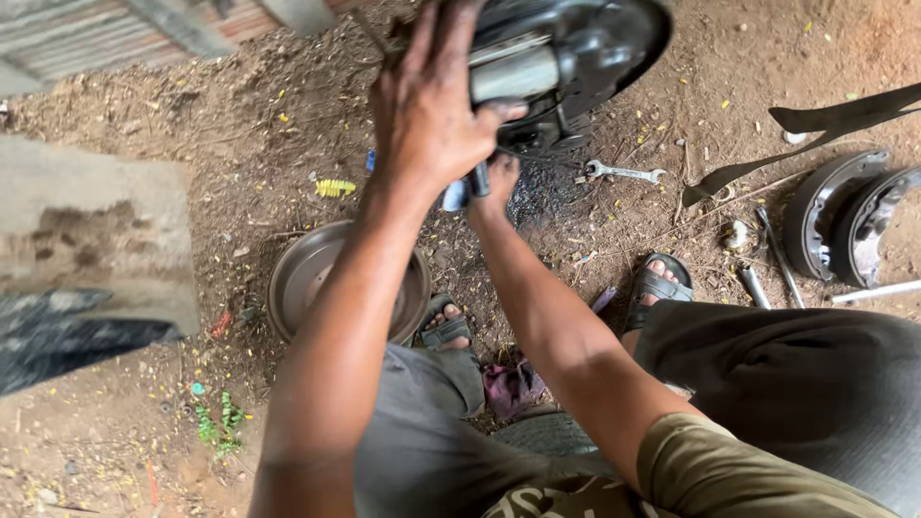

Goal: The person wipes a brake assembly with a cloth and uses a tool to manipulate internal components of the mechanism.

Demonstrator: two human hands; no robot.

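Round grey metal drum pan (305,273) on dirt floor (240,144), left. My left hand (427,110) fingers clamp the black greasy brake backplate assembly (566,58). Right hand (497,182) beneath it, fingers wrapped on a dark tool handle (478,180). Silver spanner (624,174) lies right.

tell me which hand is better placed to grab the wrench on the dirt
Probably the right hand: it sits lower, nearer the wrench. The left hand is pressed against the dark brake assembly.

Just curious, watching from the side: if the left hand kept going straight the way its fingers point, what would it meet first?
The left hand already rests on the dark brake assembly; that comes first, though depth is unclear.
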